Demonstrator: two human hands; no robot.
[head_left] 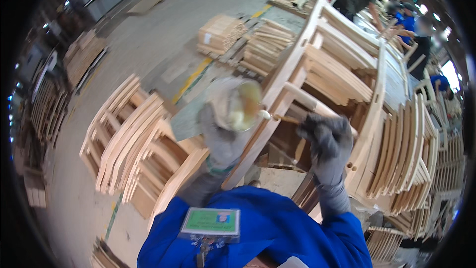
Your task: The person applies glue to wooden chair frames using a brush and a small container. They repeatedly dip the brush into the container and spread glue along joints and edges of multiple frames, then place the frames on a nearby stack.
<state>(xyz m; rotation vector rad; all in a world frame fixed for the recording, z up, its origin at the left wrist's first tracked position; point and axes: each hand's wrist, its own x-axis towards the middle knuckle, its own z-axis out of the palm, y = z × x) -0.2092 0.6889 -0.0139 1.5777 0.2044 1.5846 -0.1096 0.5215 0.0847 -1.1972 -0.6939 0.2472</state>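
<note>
My gloved left hand (218, 136) is wrapped round a pale cup (223, 100), tilted so its mouth shows. Whitish, glue-like stuff lies inside, and the cup is blurred. Opposite it, my gloved right hand (328, 141) pinches a thin brown stick (287, 118). White stuff coats the stick's tip, which is just outside the cup's rim on the right. Below both hands stretches a long pale wooden frame (277, 100) with rails across it. Curved wooden slats (337, 77) lie within the frame, beyond my right hand.
Curved wooden chair parts (131, 144) stand stacked at my left. More curved frames (404, 149) are stacked at the right. Bundled wood pieces (220, 34) sit on the floor beyond the frame. Several people work at the far right, one in a dark top (359, 0).
</note>
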